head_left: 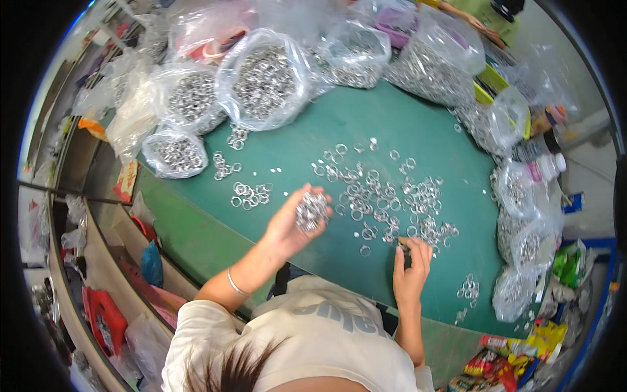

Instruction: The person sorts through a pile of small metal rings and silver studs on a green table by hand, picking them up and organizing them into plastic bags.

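Left hand (295,219) raised w/ palm up, fingers cupped round a bunch of metal rings (311,211), above the green table (366,117). Right hand (411,261) lies on table, fingertips pinched on a ring at edge of loose rings (385,196); bags of rings (261,81) behind

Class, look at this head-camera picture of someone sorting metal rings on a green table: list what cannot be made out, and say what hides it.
1. Head view: what the right hand pinches; the fingers cover it.
2. How many rings are in the handful of rings in the left hand; too small and clumped.
3. Contents of the rear plastic bags; glare and crumpled film blur them.
4. The other person's hand; cut off by the top edge.
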{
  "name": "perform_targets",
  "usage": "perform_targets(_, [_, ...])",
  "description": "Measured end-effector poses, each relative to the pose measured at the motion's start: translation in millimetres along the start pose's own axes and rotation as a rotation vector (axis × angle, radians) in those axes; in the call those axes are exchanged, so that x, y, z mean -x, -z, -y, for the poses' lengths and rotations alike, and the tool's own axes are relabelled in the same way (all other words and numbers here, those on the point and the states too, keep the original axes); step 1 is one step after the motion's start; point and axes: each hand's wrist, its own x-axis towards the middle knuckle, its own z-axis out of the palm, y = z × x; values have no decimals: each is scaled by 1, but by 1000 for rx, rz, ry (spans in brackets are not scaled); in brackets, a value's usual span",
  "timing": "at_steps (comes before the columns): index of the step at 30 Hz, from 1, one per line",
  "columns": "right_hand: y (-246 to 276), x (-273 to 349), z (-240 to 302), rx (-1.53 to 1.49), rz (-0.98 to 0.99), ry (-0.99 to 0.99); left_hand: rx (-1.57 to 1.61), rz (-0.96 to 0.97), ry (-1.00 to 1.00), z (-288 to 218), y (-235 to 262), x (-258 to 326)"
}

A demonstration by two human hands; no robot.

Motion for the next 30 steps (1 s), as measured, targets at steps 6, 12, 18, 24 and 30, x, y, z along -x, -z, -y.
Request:
perform_targets(6, [-5, 4, -5, 26, -74, 30, -22, 56, -479, -125, -35, -17])
perform_targets(12, [-12, 3, -8, -35, -87, 47, -306, -36, -832, -195, -63, -55])
perform_targets(18, [-1, -5, -2, 11, -48, 9, -1921, -452, -1798, -210, -61, -124])
perform_targets(24, [-1, -36, 4, 50, 95, 93, -1880, -409, -1701, -172, -63, -96])
perform_targets(30, [-47, -60, 8, 226, 169, 209, -1817, 257, -1279, -22, -38, -38])
